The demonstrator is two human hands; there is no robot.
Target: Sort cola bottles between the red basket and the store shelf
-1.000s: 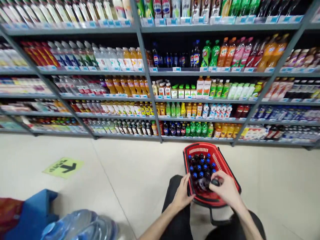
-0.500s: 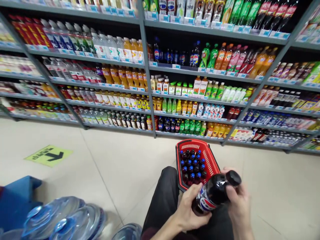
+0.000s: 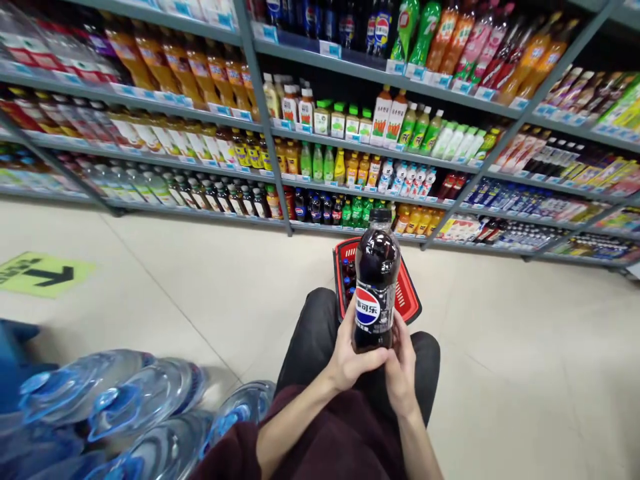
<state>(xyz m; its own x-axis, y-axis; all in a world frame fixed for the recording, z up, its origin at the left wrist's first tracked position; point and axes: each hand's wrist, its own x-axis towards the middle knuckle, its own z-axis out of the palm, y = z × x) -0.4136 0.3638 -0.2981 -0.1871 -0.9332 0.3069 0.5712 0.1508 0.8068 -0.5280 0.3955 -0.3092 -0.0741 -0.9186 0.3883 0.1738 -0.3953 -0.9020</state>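
Note:
A dark cola bottle point(image 3: 377, 287) with a black cap and a red, white and blue label stands nearly upright in front of me. My left hand point(image 3: 353, 357) is wrapped round its lower left side, the thumb across the base. On the other side my right hand point(image 3: 400, 360) grips the bottom of the same bottle. Behind the bottle, a red shopping basket point(image 3: 410, 297) sits on the floor beyond my knees. Several blue-capped dark bottles point(image 3: 347, 280) show in it at the left; the held bottle hides the rest.
Long shelves point(image 3: 340, 140) packed with drinks run across the front. Large clear water jugs point(image 3: 145, 393) stand on the floor at my left, near a blue object point(image 3: 17, 360). A yellow arrow sign point(image 3: 45, 273) lies on the tiled floor point(image 3: 515, 333).
The cola bottle has gone from tilted to nearly upright, its label facing me. My right hand has moved from the cap end down to the base. The view has tipped downward.

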